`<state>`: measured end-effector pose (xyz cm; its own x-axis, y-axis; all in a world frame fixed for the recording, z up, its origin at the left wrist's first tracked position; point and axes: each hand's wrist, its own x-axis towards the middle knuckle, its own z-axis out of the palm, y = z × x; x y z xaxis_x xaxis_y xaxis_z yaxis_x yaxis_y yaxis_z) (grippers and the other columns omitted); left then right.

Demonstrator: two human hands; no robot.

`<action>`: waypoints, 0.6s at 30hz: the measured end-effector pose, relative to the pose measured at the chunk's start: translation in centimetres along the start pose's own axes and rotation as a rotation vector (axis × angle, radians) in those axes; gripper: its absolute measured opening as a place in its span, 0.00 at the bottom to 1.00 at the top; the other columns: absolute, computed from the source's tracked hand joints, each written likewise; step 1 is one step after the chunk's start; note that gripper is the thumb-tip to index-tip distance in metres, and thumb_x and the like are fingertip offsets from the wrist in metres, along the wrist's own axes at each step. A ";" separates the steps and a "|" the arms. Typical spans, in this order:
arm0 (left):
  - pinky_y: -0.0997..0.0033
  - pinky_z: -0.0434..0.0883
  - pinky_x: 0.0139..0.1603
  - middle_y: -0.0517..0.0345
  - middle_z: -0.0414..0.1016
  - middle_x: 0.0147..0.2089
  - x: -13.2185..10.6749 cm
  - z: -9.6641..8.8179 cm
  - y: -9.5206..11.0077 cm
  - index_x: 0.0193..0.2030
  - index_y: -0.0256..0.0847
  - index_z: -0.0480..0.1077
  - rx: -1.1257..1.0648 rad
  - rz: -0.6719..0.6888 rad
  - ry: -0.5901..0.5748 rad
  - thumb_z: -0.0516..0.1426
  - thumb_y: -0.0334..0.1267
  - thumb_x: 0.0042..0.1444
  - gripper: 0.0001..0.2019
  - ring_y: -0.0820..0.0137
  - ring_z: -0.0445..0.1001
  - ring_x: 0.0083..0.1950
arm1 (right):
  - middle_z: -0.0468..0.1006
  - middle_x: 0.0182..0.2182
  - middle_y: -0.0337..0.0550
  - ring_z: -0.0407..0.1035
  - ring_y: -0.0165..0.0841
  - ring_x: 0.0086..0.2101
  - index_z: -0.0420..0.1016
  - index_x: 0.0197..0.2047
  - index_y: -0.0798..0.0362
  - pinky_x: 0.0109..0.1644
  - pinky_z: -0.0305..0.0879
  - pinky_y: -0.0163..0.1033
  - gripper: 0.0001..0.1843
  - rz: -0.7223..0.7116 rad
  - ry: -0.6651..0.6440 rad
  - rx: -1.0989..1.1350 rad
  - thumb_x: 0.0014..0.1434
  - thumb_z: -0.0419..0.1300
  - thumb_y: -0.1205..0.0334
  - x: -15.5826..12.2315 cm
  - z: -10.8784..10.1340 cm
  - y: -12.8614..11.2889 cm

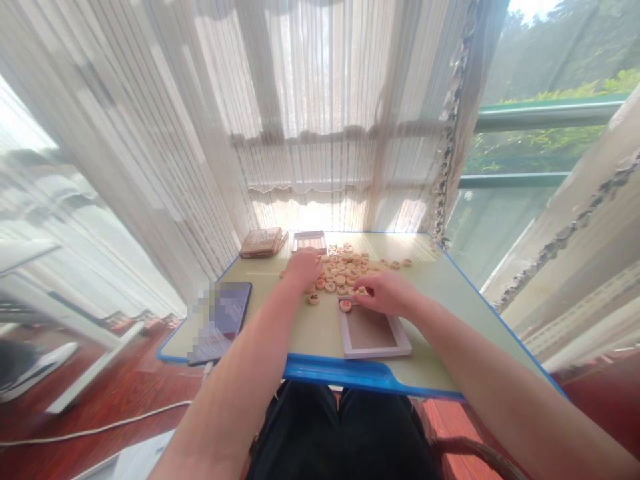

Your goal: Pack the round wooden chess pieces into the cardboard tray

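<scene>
Several round wooden chess pieces [345,263] lie in a loose heap on the far half of a blue-rimmed table [350,373]. My left hand [303,267] rests palm down on the heap's left side, fingers curled over pieces I cannot make out. My right hand [387,293] pinches a piece at the heap's near edge, just above the far rim of a shallow box tray [373,330]. One red-marked piece [345,305] lies in the tray's far left corner.
A wooden box [261,242] and a second tray [309,240] sit at the table's far edge against sheer curtains. A tablet [223,320] lies at the near left corner. A white cable [100,427] runs over the red floor at left.
</scene>
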<state>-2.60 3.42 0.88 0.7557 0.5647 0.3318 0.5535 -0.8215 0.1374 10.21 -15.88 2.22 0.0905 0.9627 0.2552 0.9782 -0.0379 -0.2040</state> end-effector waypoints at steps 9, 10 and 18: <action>0.67 0.65 0.49 0.48 0.74 0.46 0.0 0.2 0.3 0.42 0.39 0.73 -0.035 0.001 -0.130 0.42 0.50 0.62 0.24 0.64 0.71 0.47 | 0.79 0.28 0.41 0.68 0.31 0.28 0.79 0.33 0.48 0.28 0.52 0.34 0.10 -0.016 -0.026 -0.004 0.55 0.56 0.56 0.1 0.8 0.7; 0.67 0.65 0.49 0.48 0.74 0.46 0.0 0.3 0.2 0.42 0.39 0.73 -0.044 -0.009 -0.114 0.43 0.49 0.62 0.23 0.64 0.71 0.47 | 0.79 0.28 0.41 0.68 0.31 0.28 0.78 0.33 0.48 0.28 0.52 0.34 0.11 -0.023 -0.027 -0.005 0.55 0.56 0.56 0.1 0.9 0.8; 0.66 0.66 0.50 0.50 0.74 0.49 0.5 1.3 -0.4 0.45 0.43 0.74 -0.101 -0.094 -0.149 0.48 0.38 0.58 0.15 0.64 0.71 0.50 | 0.79 0.28 0.41 0.67 0.31 0.28 0.77 0.30 0.49 0.28 0.52 0.34 0.12 -0.009 -0.046 -0.020 0.56 0.54 0.55 0.1 1.0 0.7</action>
<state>-1.97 4.12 -0.21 0.7498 0.6389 0.1721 0.5920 -0.7639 0.2567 10.69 -15.54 1.20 0.0733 0.9742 0.2135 0.9825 -0.0338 -0.1830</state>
